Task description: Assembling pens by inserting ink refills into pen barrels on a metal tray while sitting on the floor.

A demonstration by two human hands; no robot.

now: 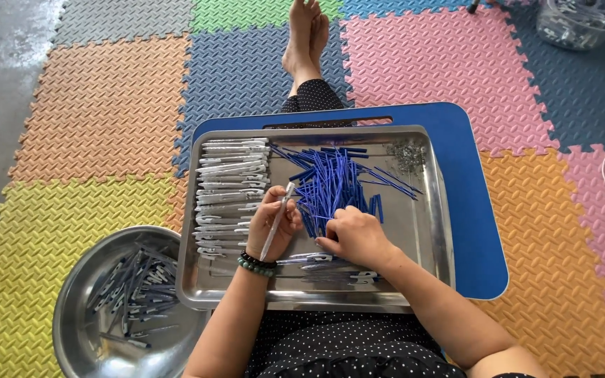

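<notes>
On the far left, the round metal bowl on the floor mat holds the finished pens; leave it within easy reach of your elbow. In the steel tray on the blue tabletop, the white pen barrels lie stacked in a neat row. Your left hand has its grip closed around one pen barrel, held upright; steady it and turn its open end toward you. Your right hand has its fingers narrowed, pinching at the heap of blue refills. Take one refill only, by its end. The small springs sit in the far corner.
</notes>
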